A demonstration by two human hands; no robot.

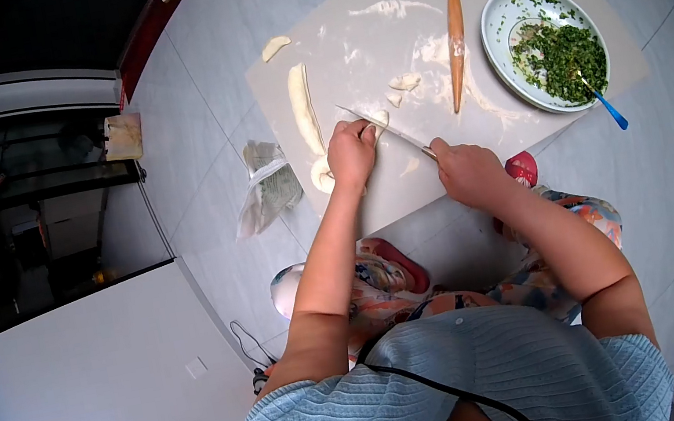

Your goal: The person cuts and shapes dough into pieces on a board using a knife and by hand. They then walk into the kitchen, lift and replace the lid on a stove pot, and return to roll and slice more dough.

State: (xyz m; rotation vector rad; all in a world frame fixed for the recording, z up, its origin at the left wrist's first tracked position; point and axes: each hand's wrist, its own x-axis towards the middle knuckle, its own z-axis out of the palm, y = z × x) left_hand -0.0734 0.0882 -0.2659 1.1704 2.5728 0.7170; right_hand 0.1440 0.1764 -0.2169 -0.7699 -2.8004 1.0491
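One short, pale, flour-dusted length of dough (380,120) lies on the low, flat, beige table (397,188), just by the L hand (353,154); that hand's fingers curl in at it, but pinch vs. press is hidden, can't tell. R hand (470,174) has a closed grip on the handle of a thin, metal-bladed knife (403,139), blade slanting right past the L fingertips. Main risk, imo: a nick, b/c fingers sit so near the edge; loose flour could also let the dough skid mid-stroke. Left of it, a long, cream-coloured dough strip (303,109) might get dragged by the L wrist. Small, whitish dough bits (405,82) lie ahead, could stick together if pushed. Farther R, the tapered, brown wooden rolling pin (455,39) could roll if bumped, poss. into the round, white bowl (490,51) w/ chopped greens (566,58).
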